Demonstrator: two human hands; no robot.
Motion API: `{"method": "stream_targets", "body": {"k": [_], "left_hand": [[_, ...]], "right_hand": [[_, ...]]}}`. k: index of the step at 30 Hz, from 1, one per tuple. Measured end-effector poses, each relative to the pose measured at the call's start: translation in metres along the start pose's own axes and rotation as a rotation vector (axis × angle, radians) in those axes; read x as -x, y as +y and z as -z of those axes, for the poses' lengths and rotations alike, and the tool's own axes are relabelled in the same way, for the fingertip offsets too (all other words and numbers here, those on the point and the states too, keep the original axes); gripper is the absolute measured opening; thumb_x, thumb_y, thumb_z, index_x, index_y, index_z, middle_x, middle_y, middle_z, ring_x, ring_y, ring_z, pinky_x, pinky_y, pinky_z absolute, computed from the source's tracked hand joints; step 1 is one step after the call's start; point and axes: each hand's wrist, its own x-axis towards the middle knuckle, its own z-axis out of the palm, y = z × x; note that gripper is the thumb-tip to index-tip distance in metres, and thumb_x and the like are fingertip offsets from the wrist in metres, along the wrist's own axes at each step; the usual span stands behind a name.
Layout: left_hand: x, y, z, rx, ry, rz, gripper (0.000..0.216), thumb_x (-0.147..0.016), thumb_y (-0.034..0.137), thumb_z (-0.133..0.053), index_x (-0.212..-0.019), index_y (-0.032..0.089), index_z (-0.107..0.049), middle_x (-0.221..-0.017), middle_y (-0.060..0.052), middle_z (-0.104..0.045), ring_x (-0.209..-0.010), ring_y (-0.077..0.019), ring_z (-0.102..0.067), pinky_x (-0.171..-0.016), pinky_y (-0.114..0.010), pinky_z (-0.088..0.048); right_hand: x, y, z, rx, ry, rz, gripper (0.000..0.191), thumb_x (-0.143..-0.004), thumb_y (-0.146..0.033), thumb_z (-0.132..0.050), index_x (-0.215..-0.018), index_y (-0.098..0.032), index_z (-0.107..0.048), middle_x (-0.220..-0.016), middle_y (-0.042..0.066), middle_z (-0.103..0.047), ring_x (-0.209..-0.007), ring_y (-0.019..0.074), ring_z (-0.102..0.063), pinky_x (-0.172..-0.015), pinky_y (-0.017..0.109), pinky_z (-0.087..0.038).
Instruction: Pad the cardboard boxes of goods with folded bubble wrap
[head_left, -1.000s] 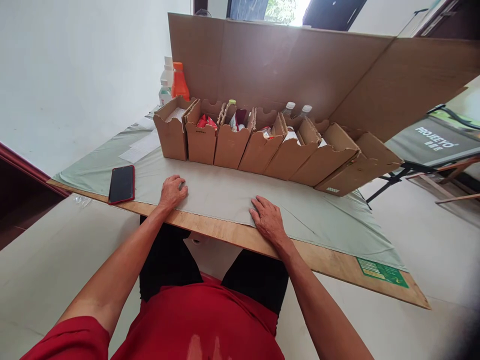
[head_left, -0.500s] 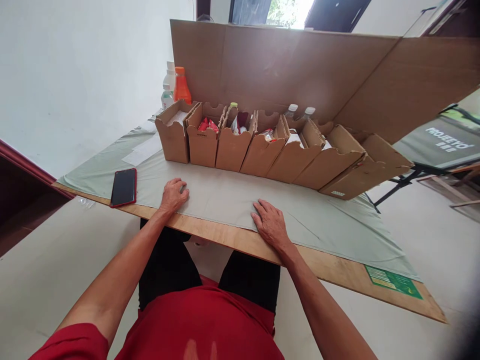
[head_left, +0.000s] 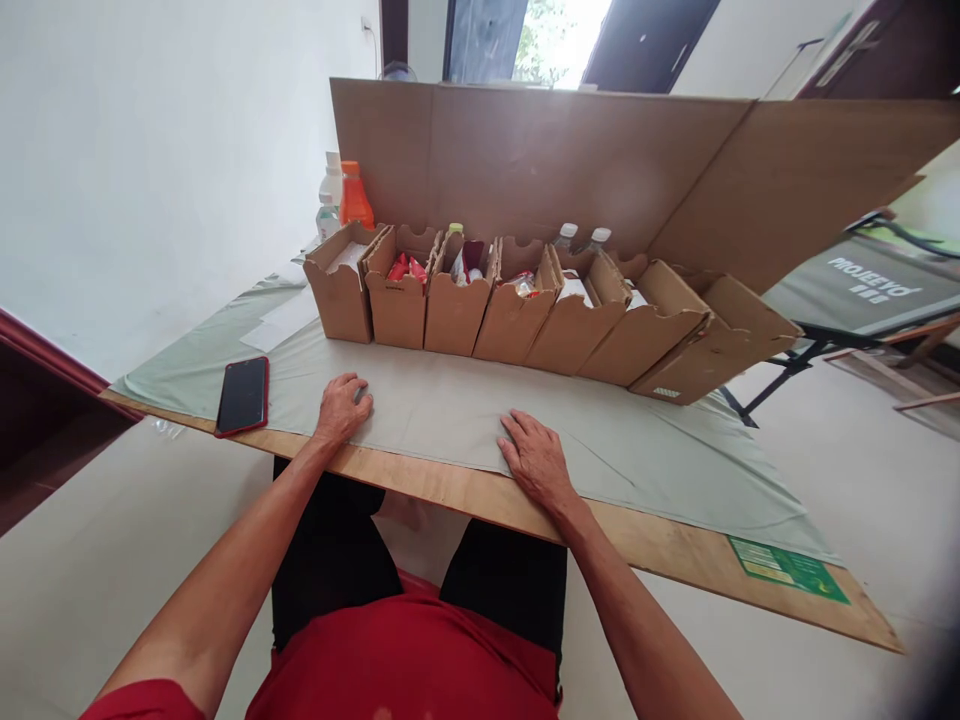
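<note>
My left hand (head_left: 343,408) rests on the pale green cloth (head_left: 427,405) near the table's front edge. Its fingers are loosely bent with a gap to the thumb, and I see nothing held. To its left lies a phone (head_left: 243,395) with a dark screen and a red case. My right hand (head_left: 537,458) lies palm down on the same cloth, fingers stretched out and holding nothing. Beyond both hands stands a row of several cardboard bins (head_left: 454,318). Red packets (head_left: 407,268) show in one bin, and a clear wrapped item (head_left: 523,285) in another.
Behind the bins rises a cardboard panel (head_left: 525,150). An orange bottle (head_left: 355,198) and whitish bottles stand at the back left, near white papers (head_left: 281,322). White-capped bottles (head_left: 599,238) poke up behind the bins. A green label (head_left: 787,568) is on the wooden edge at right.
The camera view has tilted up slightly, so the bins and panel sit lower in the picture. Both hands stay resting on the cloth, nearly unmoved.
</note>
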Motion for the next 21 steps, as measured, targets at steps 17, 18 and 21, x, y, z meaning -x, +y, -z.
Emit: {"method": "stream_targets", "body": {"k": [17, 18, 21], "left_hand": [[0.01, 0.013, 0.012, 0.088, -0.026, 0.0, 0.047, -0.083, 0.048, -0.044, -0.103, 0.016, -0.073, -0.125, -0.017, -0.069, -0.121, -0.0378, -0.063, -0.11, -0.053, -0.047], [0.01, 0.012, 0.011, 0.084, -0.03, -0.003, 0.048, -0.082, 0.049, -0.044, -0.102, 0.017, -0.073, -0.125, -0.018, -0.069, -0.12, -0.0387, -0.064, -0.109, -0.054, -0.048], [0.013, 0.007, 0.007, 0.025, -0.051, 0.005, 0.048, -0.083, 0.053, -0.044, -0.103, 0.02, -0.072, -0.128, -0.015, -0.07, -0.117, -0.039, -0.066, -0.104, -0.055, -0.053]], "right_hand": [[0.031, -0.02, 0.02, -0.102, -0.119, -0.101, 0.045, -0.101, -0.028, -0.053, -0.144, -0.016, -0.056, -0.157, 0.016, -0.048, -0.146, 0.0318, -0.041, -0.119, 0.051, -0.034], [0.039, -0.019, 0.021, -0.118, -0.122, -0.09, 0.045, -0.1, -0.03, -0.054, -0.144, -0.018, -0.056, -0.157, 0.014, -0.048, -0.147, 0.0308, -0.041, -0.12, 0.05, -0.033], [0.06, -0.004, 0.032, -0.277, -0.185, 0.035, 0.042, -0.096, -0.036, -0.063, -0.137, -0.027, -0.063, -0.156, 0.007, -0.051, -0.147, 0.0253, -0.041, -0.123, 0.045, -0.031]]}}
